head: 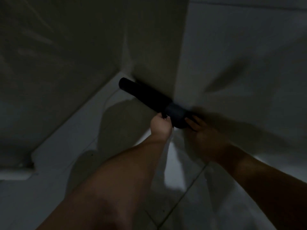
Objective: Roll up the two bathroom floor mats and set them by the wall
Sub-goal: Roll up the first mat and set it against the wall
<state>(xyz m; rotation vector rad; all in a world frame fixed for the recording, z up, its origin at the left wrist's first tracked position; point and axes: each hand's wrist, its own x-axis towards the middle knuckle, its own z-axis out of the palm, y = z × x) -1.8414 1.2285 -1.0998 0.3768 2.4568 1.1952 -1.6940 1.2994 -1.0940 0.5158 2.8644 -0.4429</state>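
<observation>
Rolled mats lie end to end along the foot of the wall: a long black roll [144, 95] running from the centre of the view toward ten o'clock, and a shorter, slightly greyer roll [177, 113] butted against its near end, toward four o'clock. Both rest on the pale tiled floor [58, 163], pressed against the base of a projecting wall corner [159, 55]. The light is dim, so I cannot tell whether these are two separate mats or one mat with a paler band.

The left hand [160, 127] reaches in from six o'clock, its fingers [163, 116] curled loosely at the seam where the two rolls meet, touching the near side; whether they really grip it, I cannot tell. The right hand [204, 130] comes in from four o'clock, in deep shadow, its fingers [191, 121] spread fairly flat against the outer end of the grey roll, not wrapped round it.

Both bare forearms stretch up from the bottom edge. At nine o'clock a darker wall [49, 63] meets the floor, and a low white ledge [16, 171] sits at the far left.
</observation>
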